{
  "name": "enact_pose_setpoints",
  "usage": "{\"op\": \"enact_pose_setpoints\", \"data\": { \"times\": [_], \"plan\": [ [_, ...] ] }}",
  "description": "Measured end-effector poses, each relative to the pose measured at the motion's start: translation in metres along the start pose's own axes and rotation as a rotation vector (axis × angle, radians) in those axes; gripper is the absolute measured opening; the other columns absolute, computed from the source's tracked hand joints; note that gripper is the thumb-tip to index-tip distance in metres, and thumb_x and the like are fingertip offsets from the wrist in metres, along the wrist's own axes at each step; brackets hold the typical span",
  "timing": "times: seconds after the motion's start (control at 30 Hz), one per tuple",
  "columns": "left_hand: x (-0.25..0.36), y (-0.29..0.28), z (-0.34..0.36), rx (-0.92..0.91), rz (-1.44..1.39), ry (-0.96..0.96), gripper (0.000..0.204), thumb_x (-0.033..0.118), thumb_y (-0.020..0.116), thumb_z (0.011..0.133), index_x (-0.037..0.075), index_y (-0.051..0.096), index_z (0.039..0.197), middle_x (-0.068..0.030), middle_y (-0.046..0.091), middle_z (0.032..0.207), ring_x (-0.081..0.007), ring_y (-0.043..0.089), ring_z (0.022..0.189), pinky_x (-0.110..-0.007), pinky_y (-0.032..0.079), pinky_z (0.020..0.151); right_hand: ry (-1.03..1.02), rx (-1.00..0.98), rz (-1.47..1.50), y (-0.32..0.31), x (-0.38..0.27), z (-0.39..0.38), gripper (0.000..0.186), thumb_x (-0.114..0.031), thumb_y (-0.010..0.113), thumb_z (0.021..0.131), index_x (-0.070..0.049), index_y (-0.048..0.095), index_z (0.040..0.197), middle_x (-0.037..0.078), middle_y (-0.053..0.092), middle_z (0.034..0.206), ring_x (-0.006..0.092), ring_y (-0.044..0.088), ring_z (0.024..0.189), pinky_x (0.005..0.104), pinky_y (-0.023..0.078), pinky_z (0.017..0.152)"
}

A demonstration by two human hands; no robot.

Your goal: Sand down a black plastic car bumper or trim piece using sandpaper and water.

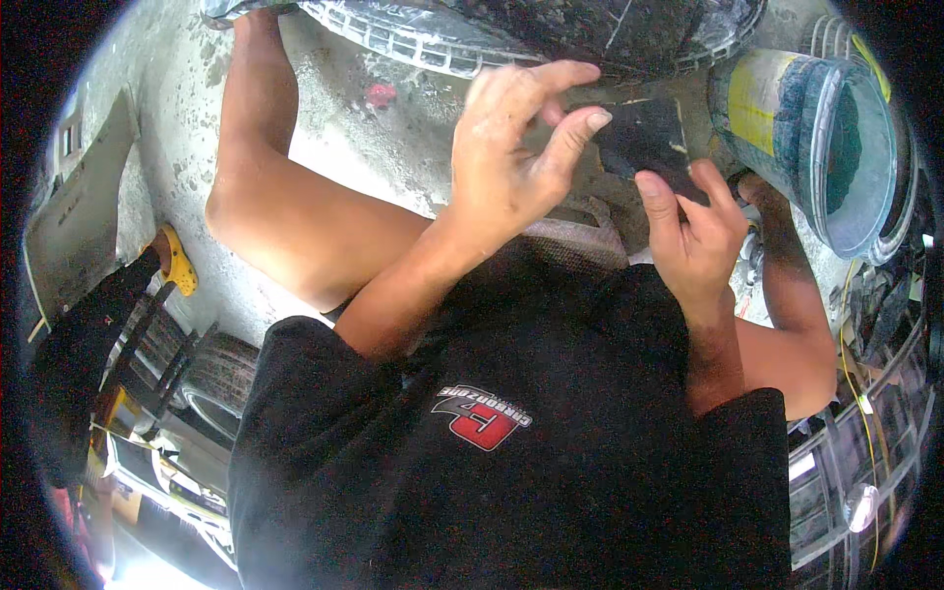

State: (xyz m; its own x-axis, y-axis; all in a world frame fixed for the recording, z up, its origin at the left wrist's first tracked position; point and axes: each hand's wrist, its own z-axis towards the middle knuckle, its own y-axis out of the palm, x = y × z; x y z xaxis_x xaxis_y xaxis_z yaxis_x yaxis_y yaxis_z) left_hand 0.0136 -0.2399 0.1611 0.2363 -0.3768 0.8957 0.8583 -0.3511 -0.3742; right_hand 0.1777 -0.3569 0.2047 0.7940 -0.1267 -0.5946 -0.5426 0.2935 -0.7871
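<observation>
A small black sheet [641, 136], which looks like sandpaper, is held up in front of me over the wet floor. My right hand [696, 231] pinches its lower right corner between thumb and fingers. At the sheet's left edge is my left hand [516, 138], its thumb and forefinger spread apart in a curve. The left thumb tip comes close to the sheet; whether it touches, I cannot tell. Beyond both hands lies a large dark rounded object [551, 29] with a ribbed rim, smeared with pale residue.
A bucket [762, 103] with a yellow patch stands to the right, water visible inside. My bare knees are bent on either side. At left are a grey panel [84, 216], another person's yellow clog [177, 261] and a tyre [221, 374]. A red scrap [380, 94] lies on the floor.
</observation>
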Motion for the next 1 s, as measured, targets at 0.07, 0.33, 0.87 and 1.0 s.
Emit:
{"op": "enact_pose_setpoints", "data": {
  "times": [0.07,0.33,0.87,1.0],
  "plan": [
    [0.0,0.002,-0.004,-0.06,-0.195,-0.149,0.032,0.008,0.078,0.09,0.008,0.072,0.121,-0.0024,0.065,0.094,-0.0101,0.056,0.082,-0.025,0.048,0.077,-0.014,-0.034,-0.016,0.0,-0.002,0.001,0.032,-0.022,0.078,0.089,-0.012,0.077,0.12,0.008,0.061,0.08,0.0271,0.06,0.061,0.0386,0.051,0.06],
    [-0.019,-0.002,-0.007,-0.216,-0.959,-0.23,0.029,-0.008,0.063,0.092,-0.003,0.071,0.119,-0.0071,0.07,0.115,-0.007,0.061,0.09,-0.022,0.048,0.08,-0.16,-0.073,-0.18,-0.001,0.003,-0.002,0.062,-0.001,0.071,0.074,-0.019,0.072,0.133,0.004,0.048,0.074,0.0221,0.057,0.059,0.0376,0.051,0.057],
    [-0.014,0.012,-0.005,-0.085,-0.947,-0.359,0.013,0.002,0.073,0.095,0.0,0.072,0.108,-0.0063,0.076,0.101,-0.009,0.069,0.091,-0.025,0.056,0.083,0.051,-0.074,0.223,-0.001,-0.001,0.001,0.049,-0.03,0.082,0.087,-0.014,0.072,0.132,0.006,0.063,0.086,0.0202,0.063,0.073,0.0322,0.052,0.067],
    [-0.016,0.013,-0.006,-0.095,-0.827,-0.364,0.011,0.002,0.073,0.096,0.0,0.073,0.106,-0.0038,0.075,0.097,-0.0069,0.067,0.088,-0.024,0.055,0.079,0.339,-0.145,0.638,0.01,0.014,-0.01,0.046,-0.029,0.082,0.09,-0.002,0.072,0.126,0.006,0.07,0.096,0.0183,0.067,0.086,0.0314,0.052,0.077]
  ]
}}
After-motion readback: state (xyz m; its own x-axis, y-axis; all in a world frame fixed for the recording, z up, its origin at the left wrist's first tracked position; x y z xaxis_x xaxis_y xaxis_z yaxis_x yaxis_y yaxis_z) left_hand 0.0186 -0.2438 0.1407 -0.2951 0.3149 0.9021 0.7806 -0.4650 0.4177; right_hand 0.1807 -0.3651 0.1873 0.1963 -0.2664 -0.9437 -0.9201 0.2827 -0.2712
